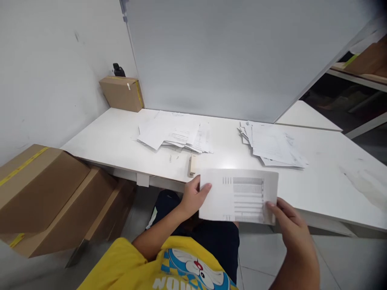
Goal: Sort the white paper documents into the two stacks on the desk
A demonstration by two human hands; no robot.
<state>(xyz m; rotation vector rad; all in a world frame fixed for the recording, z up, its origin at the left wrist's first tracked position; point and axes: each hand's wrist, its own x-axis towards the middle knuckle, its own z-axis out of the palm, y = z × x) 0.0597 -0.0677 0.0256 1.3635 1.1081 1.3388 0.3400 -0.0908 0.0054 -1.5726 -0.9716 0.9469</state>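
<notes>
You've got one printed document (216, 197), sheet count unclear, over the near edge of one white desk (326, 157); left hand (192, 196) pinches its left side, right hand (290, 223) its right. One stapler (192, 166) just beyond; two paper piles (175, 131), left and right.

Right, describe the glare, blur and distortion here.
Head view: bright glare on the white table, just beyond the held sheet; head view: that sheet's fine print is too blurred to read; head view: cardboard boxes at left look wide-angle stretched, right-hand corners dark.
</notes>
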